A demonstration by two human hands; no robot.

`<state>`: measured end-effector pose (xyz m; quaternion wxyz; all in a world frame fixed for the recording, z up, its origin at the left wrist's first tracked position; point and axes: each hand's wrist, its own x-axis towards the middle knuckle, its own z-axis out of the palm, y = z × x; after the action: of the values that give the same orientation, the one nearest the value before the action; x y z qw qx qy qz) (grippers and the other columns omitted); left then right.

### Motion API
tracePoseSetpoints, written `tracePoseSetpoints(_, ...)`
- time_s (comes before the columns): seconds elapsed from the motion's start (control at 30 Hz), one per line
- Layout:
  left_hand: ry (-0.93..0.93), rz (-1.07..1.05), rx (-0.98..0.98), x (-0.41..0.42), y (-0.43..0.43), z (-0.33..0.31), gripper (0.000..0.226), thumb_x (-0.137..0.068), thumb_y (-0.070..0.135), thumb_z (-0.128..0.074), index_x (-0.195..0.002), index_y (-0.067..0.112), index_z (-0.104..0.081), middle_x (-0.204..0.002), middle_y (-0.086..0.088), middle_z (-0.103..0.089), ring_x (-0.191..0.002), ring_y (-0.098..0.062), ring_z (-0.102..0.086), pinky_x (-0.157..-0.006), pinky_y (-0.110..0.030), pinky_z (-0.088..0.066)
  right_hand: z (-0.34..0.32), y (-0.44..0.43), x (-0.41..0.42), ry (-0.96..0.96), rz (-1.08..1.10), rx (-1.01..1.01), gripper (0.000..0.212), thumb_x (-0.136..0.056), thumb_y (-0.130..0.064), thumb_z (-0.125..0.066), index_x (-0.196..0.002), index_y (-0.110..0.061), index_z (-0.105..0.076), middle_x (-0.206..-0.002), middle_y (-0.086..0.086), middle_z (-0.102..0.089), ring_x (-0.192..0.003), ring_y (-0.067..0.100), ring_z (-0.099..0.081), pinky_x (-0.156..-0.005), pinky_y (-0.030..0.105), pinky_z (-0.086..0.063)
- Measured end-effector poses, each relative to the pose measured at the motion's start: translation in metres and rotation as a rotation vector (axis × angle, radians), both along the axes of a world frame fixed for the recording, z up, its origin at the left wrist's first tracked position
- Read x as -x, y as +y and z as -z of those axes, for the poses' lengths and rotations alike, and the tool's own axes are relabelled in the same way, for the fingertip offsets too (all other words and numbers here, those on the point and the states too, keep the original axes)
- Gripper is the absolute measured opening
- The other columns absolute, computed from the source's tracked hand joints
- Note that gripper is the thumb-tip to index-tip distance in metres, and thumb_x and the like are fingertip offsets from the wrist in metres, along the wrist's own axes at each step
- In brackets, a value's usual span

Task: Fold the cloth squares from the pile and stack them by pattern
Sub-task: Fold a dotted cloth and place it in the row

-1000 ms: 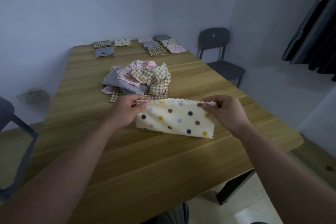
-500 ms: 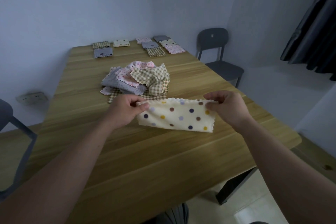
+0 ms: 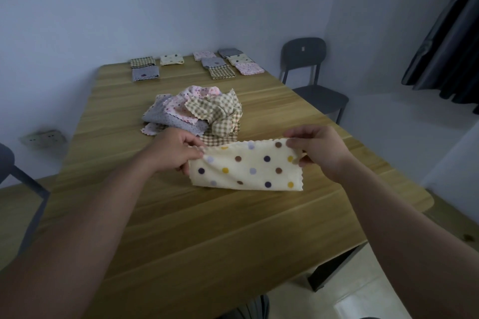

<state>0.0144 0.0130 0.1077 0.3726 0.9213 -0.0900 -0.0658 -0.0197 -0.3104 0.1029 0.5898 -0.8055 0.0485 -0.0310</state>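
Observation:
A cream cloth with coloured polka dots point(image 3: 246, 167), folded once into a strip, hangs between my hands just above the wooden table point(image 3: 207, 228). My left hand point(image 3: 173, 150) pinches its upper left corner. My right hand point(image 3: 317, 149) pinches its upper right corner. Behind it lies the loose pile of cloth squares point(image 3: 194, 114), with checked, pink and grey pieces. Several folded stacks sit along the far edge: a checked one point(image 3: 143, 61), a grey one point(image 3: 145, 73), a cream dotted one point(image 3: 171, 59) and a cluster at the right point(image 3: 228, 62).
A dark chair point(image 3: 311, 77) stands beyond the table's right side, and part of another chair point(image 3: 15, 176) shows at the left. A dark curtain point(image 3: 451, 41) hangs at the far right. A wall socket point(image 3: 42, 138) sits low on the left wall.
Both hands have lifted the folded dotted cloth slightly off the table, so it now hangs from its top edge. The pile and stacks have not moved.

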Motion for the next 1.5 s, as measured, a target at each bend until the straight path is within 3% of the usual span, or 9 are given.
tracePoseSetpoints(0.13,-0.162,-0.076,0.079,-0.008,-0.007,-0.001,0.01,-0.098,0.019,-0.066,-0.098,0.028,-0.068,-0.076,-0.001,-0.077,-0.069,-0.011,-0.075,-0.077,-0.04,-0.062,0.002,0.008,-0.01,-0.154,0.04,0.144,0.018,-0.093,-0.012,-0.071,-0.1,-0.028,-0.076,-0.095,-0.003,-0.075,-0.081,0.014,-0.074,-0.076,0.033,-0.062)
tracePoseSetpoints(0.33,-0.307,-0.083,0.039,0.0,0.001,0.02,0.016,-0.093,0.02,-0.072,-0.099,0.034,-0.073,-0.089,0.014,-0.073,-0.082,-0.014,-0.071,-0.07,-0.033,-0.056,0.015,0.006,0.002,-0.235,0.063,0.19,0.019,-0.092,-0.016,-0.069,-0.098,-0.031,-0.078,-0.082,-0.012,-0.071,-0.058,0.0,-0.056,-0.052,0.016,-0.044)
tracePoseSetpoints(0.5,-0.261,-0.071,0.081,0.03,0.006,0.079,0.034,-0.089,0.008,-0.074,-0.09,0.042,-0.07,-0.103,0.021,-0.07,-0.101,-0.006,-0.068,-0.097,-0.04,-0.056,0.06,0.011,0.028,-0.168,0.016,0.278,0.024,-0.087,-0.008,-0.07,-0.085,-0.03,-0.079,-0.087,-0.017,-0.075,-0.084,0.0,-0.067,-0.076,0.015,-0.051)
tracePoseSetpoints(0.7,-0.394,-0.078,-0.117,0.06,0.004,0.099,0.017,-0.093,0.014,-0.069,-0.104,0.023,-0.076,-0.113,0.013,-0.069,-0.101,0.003,-0.06,-0.083,0.0,-0.037,0.083,0.013,0.058,-0.173,0.004,0.363,0.024,-0.087,-0.005,-0.069,-0.091,-0.025,-0.08,-0.092,-0.021,-0.073,-0.086,-0.007,-0.064,-0.071,0.002,-0.044)
tracePoseSetpoints(0.9,-0.405,-0.05,-0.216,0.079,0.0,0.095,0.014,-0.086,0.015,-0.07,-0.094,0.025,-0.076,-0.101,0.014,-0.068,-0.093,-0.005,-0.061,-0.083,-0.023,-0.05,0.088,0.014,0.073,-0.281,-0.024,0.429,0.025,-0.082,-0.005,-0.067,-0.087,-0.025,-0.079,-0.088,-0.017,-0.075,-0.085,0.001,-0.068,-0.076,0.016,-0.053)
tracePoseSetpoints(1.03,-0.569,-0.084,-0.385,0.081,-0.009,0.079,0.017,-0.071,0.04,-0.063,-0.082,0.032,-0.072,-0.098,0.019,-0.068,-0.108,-0.014,-0.056,-0.097,-0.04,-0.036,0.083,0.021,0.074,-0.358,0.039,0.514,0.024,-0.081,-0.031,-0.057,-0.098,-0.027,-0.075,-0.096,-0.022,-0.069,-0.095,0.005,-0.063,-0.081,0.029,-0.051)
tracePoseSetpoints(1.23,-0.594,0.16,-0.34,0.051,-0.055,0.072,0.027,-0.096,0.029,-0.056,-0.117,0.021,-0.072,-0.118,0.006,-0.066,-0.116,-0.016,-0.054,-0.103,-0.039,-0.045,0.073,0.062,0.05,-0.375,0.024,0.738,0.035,-0.09,-0.012,-0.06,-0.124,-0.009,-0.067,-0.117,0.009,-0.069,-0.114,0.029,-0.059,-0.095,0.039,-0.048)
tracePoseSetpoints(1.37,-0.468,0.221,-0.39,0.035,-0.074,0.088,0.039,-0.104,0.028,-0.046,-0.14,0.017,-0.056,-0.143,-0.001,-0.056,-0.136,-0.02,-0.044,-0.116,-0.037,-0.033,0.074,0.087,0.029,-0.1,-0.133,0.723,0.055,-0.102,-0.02,-0.045,-0.154,-0.007,-0.035,-0.157,0.01,-0.04,-0.15,0.024,-0.029,-0.118,0.036,-0.029)
tracePoseSetpoints(1.5,-0.306,0.213,-0.466,0.028,-0.069,0.102,0.054,-0.108,0.043,-0.029,-0.157,0.021,-0.031,-0.165,0.002,-0.028,-0.154,-0.017,-0.015,-0.126,-0.038,-0.009,0.094,0.086,0.019,0.021,-0.229,0.834,0.06,-0.108,-0.033,-0.029,-0.161,-0.008,-0.012,-0.169,0.007,-0.011,-0.157,0.023,-0.002,-0.127,0.038,-0.009)
